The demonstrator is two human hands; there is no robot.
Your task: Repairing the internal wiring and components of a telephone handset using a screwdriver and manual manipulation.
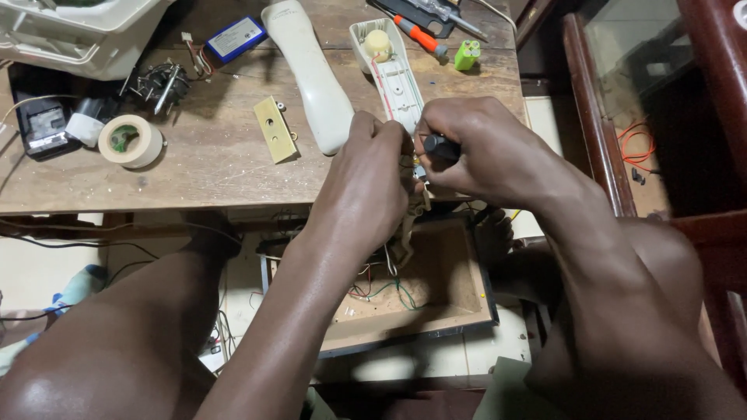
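Note:
My left hand (366, 183) grips the near end of an opened white handset shell (393, 70) at the table's front edge; the shell's inside shows a round cream speaker and a red wire. My right hand (475, 148) is closed on a black-handled tool (441, 145), probably a screwdriver, whose tip points at the shell between my two hands. The exact spot it touches is hidden by my fingers. The handset's other white cover (311, 70) lies just left of the shell.
On the wooden table (218, 163) lie a tape roll (131, 141), a brass plate (275, 128), a blue battery pack (235, 37), an orange-handled screwdriver (420, 35), a green plastic piece (467, 54) and a black device (43, 120). An open wooden drawer (459, 288) with wires sits below.

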